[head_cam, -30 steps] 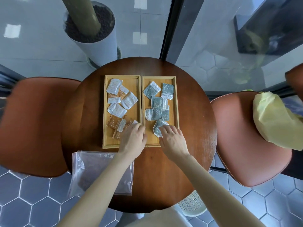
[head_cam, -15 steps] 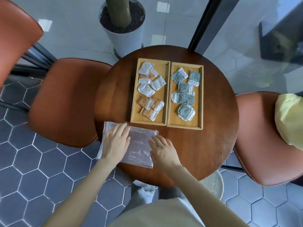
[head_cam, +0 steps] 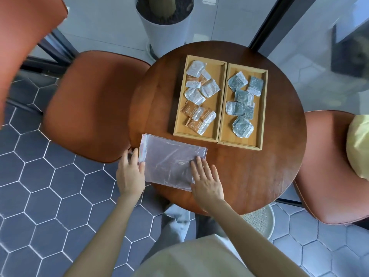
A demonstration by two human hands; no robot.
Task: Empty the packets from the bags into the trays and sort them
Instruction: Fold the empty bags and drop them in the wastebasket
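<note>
An empty clear plastic bag [head_cam: 169, 159] lies flat on the near left of the round wooden table [head_cam: 259, 176], its zip end hanging over the table's edge. My left hand [head_cam: 129, 173] pinches that left end, thumb on top. My right hand [head_cam: 207, 179] rests flat, fingers spread, on the bag's right part. Beyond the bag stand two wooden trays side by side. The left tray [head_cam: 216, 70] holds white packets [head_cam: 194, 95] and orange packets [head_cam: 197, 117]. The right tray [head_cam: 259, 120] holds several blue-grey packets [head_cam: 242, 127].
A brown padded chair [head_cam: 89, 104] stands close on the table's left, and another chair [head_cam: 329, 166] on the right carries a yellow cloth [head_cam: 358, 148]. A white planter [head_cam: 165, 23] stands behind the table. Glass walls rise at the back. The floor has hexagonal tiles.
Both hands left the trays' near ends and came back to the plastic bag. My left hand slid from the bag's top to its left end; my right hand moved onto the bag.
</note>
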